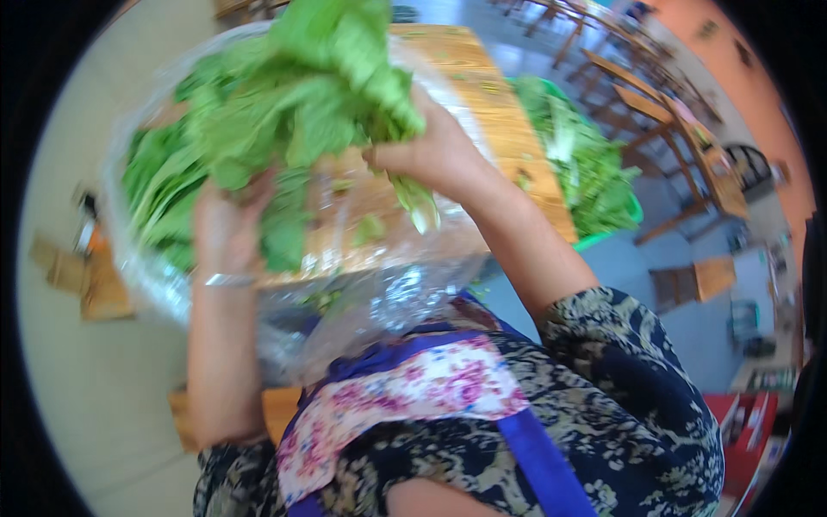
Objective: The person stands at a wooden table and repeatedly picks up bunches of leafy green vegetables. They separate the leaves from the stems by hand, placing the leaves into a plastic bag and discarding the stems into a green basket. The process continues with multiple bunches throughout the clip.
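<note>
My right hand (pixel 439 148) grips a bunch of leafy green lettuce (pixel 323 84) near its stem ends and lifts it above a wooden table. Beneath the drooping leaves of that bunch is my left hand (pixel 236 207), blurred; whether its fingers hold a leaf cannot be told. More green leaves (pixel 168 187) lie piled at the left on a clear plastic sheet or bag (pixel 413 291), which spreads over the table and hangs over its near edge. A pale leaf stem (pixel 420 203) points down below my right hand. Small leaf scraps lie on the plastic.
The wooden table (pixel 530 155) reaches out to the right, with scraps on it. Beyond its right edge stands a green basket (pixel 636 210) full of leafy greens. Wooden chairs and tables (pixel 685 155) stand farther right. A wooden stool or chair (pixel 106 284) is at the left on the floor.
</note>
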`<action>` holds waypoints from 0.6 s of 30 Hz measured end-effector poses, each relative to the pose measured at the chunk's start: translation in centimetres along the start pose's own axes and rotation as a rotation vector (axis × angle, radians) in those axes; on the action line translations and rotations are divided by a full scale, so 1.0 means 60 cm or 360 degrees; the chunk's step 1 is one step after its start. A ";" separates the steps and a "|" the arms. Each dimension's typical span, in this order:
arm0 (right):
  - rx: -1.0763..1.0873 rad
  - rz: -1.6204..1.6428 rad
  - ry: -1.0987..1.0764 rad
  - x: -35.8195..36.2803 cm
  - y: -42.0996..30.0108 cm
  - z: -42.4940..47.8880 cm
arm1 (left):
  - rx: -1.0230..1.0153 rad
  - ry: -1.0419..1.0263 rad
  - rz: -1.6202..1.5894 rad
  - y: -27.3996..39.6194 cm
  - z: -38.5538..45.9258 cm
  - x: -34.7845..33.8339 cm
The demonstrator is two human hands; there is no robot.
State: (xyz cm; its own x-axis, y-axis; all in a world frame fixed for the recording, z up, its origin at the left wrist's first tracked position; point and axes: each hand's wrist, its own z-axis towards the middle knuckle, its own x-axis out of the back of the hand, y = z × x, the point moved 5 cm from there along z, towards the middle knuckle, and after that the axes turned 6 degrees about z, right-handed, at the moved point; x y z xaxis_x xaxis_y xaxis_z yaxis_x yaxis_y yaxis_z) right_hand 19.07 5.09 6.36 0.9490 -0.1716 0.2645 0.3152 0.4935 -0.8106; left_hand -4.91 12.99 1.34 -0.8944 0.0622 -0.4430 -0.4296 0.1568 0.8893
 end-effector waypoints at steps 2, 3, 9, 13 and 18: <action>-0.0146 0.0400 0.0337 0.084 0.002 0.016 | 0.0094 0.0119 -0.0117 0.025 0.022 0.042; -0.0134 0.0710 0.0500 0.101 -0.011 0.029 | 0.0119 0.0243 -0.0310 0.042 0.028 0.051; -0.0237 -0.0600 -0.0344 -0.088 -0.045 0.016 | -0.0019 0.0030 -0.0274 -0.015 -0.021 -0.123; -0.0253 -0.0065 0.0068 -0.005 -0.008 0.003 | 0.0192 -0.0107 0.0149 -0.037 -0.038 -0.075; -0.0416 0.0185 0.0659 0.298 0.013 0.012 | 0.0108 -0.0275 -0.0038 0.020 -0.062 0.047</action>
State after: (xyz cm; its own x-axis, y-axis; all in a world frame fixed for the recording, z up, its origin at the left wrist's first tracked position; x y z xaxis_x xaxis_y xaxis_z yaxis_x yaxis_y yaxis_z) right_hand 36.28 3.02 10.84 0.8781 -0.4780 -0.0218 0.1446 0.3085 -0.9402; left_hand -8.42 9.68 1.60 -0.8467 0.2250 -0.4821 -0.4358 0.2263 0.8711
